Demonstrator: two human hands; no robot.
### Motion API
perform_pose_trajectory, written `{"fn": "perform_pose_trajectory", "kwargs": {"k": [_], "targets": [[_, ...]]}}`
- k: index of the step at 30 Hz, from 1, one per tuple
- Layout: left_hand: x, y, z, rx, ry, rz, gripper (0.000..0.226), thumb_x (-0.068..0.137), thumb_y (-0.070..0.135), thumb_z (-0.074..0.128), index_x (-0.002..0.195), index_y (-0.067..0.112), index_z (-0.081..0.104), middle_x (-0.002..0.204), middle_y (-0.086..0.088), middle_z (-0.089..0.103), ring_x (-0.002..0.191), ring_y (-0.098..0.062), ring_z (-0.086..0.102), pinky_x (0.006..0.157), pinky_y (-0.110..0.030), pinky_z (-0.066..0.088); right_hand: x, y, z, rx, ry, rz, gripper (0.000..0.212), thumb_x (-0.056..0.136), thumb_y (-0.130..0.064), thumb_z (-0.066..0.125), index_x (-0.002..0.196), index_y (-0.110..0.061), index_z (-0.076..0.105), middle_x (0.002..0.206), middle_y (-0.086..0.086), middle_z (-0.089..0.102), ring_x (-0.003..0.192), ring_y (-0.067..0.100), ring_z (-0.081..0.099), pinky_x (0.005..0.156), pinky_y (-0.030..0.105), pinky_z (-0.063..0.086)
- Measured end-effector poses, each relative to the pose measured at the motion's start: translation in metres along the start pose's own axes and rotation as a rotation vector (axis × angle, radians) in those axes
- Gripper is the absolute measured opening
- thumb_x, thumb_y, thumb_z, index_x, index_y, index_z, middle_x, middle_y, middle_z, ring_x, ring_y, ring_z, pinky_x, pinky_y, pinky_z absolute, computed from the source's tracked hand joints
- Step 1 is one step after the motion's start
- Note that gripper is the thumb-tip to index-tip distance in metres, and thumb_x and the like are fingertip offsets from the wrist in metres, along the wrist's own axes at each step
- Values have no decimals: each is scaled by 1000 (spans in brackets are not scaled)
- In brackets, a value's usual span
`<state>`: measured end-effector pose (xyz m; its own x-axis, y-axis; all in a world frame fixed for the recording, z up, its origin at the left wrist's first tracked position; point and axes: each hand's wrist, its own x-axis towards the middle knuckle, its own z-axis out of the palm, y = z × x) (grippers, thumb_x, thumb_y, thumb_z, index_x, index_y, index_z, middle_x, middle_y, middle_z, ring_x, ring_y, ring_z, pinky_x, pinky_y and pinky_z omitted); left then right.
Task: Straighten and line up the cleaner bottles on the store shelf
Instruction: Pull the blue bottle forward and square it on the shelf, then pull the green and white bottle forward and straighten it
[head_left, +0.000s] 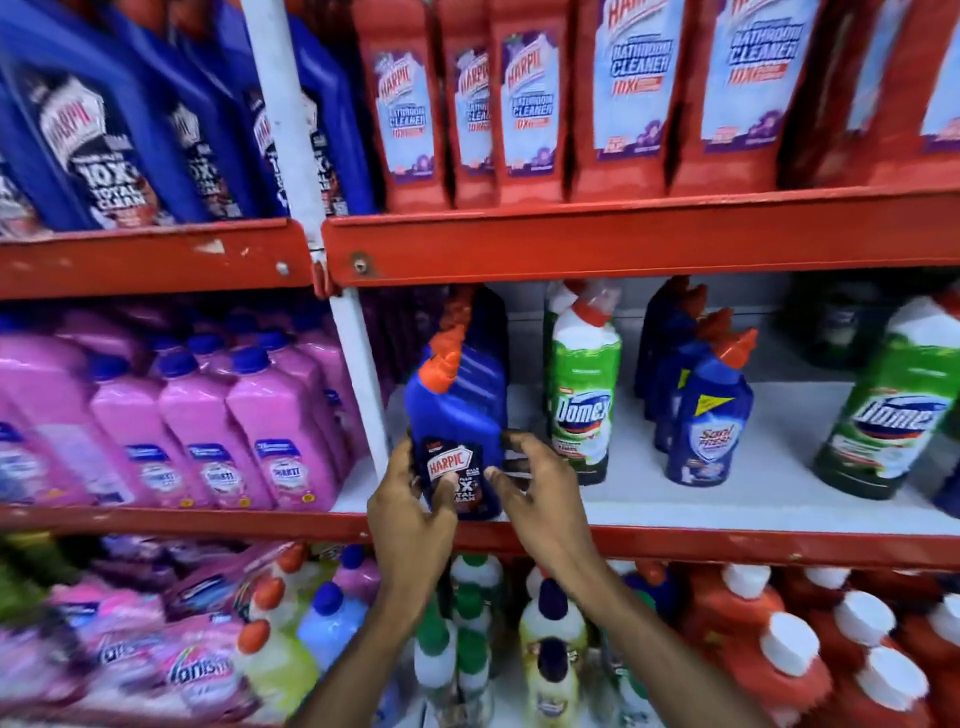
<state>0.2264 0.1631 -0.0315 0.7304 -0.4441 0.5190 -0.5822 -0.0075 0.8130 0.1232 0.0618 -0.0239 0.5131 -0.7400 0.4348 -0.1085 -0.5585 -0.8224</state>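
White shelf (727, 499), Harpic bottle (457, 415) between hands

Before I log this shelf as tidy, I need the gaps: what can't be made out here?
Head view:
- Blue Harpic bottle: base and lower label covered by left hand and right hand.
- Bottles behind it: hidden, count unclear.
- Right-hand Domex bottle: cut by the frame edge.
- Pink pouches, bottom left: blurred, labels partly unreadable.

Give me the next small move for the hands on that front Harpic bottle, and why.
Probably twist the blue Harpic bottle upright and square to the shelf edge. Both hands, left hand and right hand, flank its base, and it leans left with its orange cap tipped, while the Domex bottle beside it stands straight.
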Motion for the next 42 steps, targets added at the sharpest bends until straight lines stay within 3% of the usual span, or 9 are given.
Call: {"fn": "perform_pose_trajectory", "kwargs": {"k": [5,8,10,13,20,26,34,38,42], "targets": [[9,-19,-4,2,-1,-6,57,81,17,68,134,34,54,102,-2,78,91,-21,75,85,-35,60,-3,-1,11,10,-15,29,42,90,-21,61,131,-17,57,125,2,68,111,14,66,95,42,57],[-2,-13,-5,20,32,30,70,83,25,62,149,32,38,142,-5,62,128,-19,62,106,-49,54,-14,2,3,-69,-11,-34,52,94,-28,58,144,-20,45,144,-1,55,129,14,54,107,39,49],[-8,-12,-7,113,116,189,72,87,24,62,154,21,35,161,-7,40,148,-23,41,116,-54,43,-22,0,-4,-211,12,-110,59,97,-32,54,151,-23,33,158,-4,39,144,13,37,117,33,37],[-16,2,0,365,172,543,70,86,22,67,151,9,41,162,-18,36,153,-34,31,121,-61,32,-28,0,-28,-473,100,-243,66,97,-29,52,156,-22,22,166,2,23,152,19,22,122,32,25],[-47,53,84,567,-61,768,79,86,30,65,155,10,33,166,-21,26,157,-40,17,121,-71,19,-42,41,-131,-817,220,-187,75,90,-23,53,156,-12,21,166,21,14,154,36,13,122,54,23],[-73,84,160,451,-264,868,76,90,27,59,157,8,28,167,-18,26,157,-36,19,125,-61,23,-54,76,-211,-799,326,-95,69,93,-24,49,155,-9,22,166,19,16,154,33,15,125,46,20],[-80,125,255,102,-586,447,67,93,22,57,155,12,34,165,-6,35,154,-22,30,125,-24,19,-37,123,-271,-394,397,174,64,89,-15,56,147,-1,30,148,20,45,135,35,43,109,33,36],[-69,148,296,5,-629,230,68,92,15,68,153,8,37,158,-13,46,144,-29,47,121,-37,38,-18,133,-288,-322,375,220,47,89,-11,52,134,-3,41,123,19,62,107,37,63,81,35,49],[-64,160,315,-158,-649,51,60,88,6,73,142,10,48,138,-11,65,119,-19,63,108,-42,52,-9,134,-299,-278,384,202,42,92,-6,56,134,-6,48,121,19,69,105,36,67,80,30,50]]}}
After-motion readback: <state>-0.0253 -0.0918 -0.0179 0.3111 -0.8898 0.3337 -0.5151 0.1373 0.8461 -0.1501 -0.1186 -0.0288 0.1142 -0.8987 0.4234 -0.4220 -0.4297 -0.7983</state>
